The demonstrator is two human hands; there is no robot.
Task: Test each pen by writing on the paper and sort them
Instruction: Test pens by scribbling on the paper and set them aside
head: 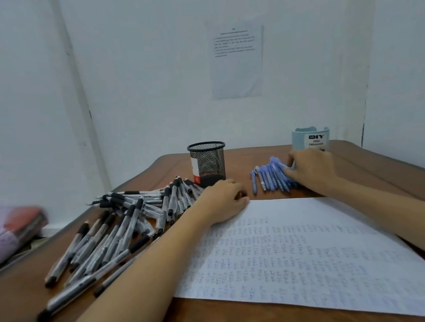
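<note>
**Picking out a blue pen to test**

Fingertips (289, 170) of the right hand (312, 168) lie on the blue pens (271, 178), a small heap at the far right, just past the far edge of the paper (307, 250). I cannot tell whether they pinch one, because the back of the hand hides the thumb. The left hand (223, 201) rests on the paper's far left corner, fingers loosely curled, with nothing seen in them.

The step looks like fetching a pen to test. The next move calls for lifting one pen clear of its neighbours, bringing it near to a bare strip of the mostly scribbled paper, and writing.

Grey pens (114, 231) sprawl at left beside the mesh cup (207, 162). The organizer (309, 141) stands behind the right hand, partly covered. Which holder takes which pens is unclear, and the scribbles are too blurred to read.
</note>
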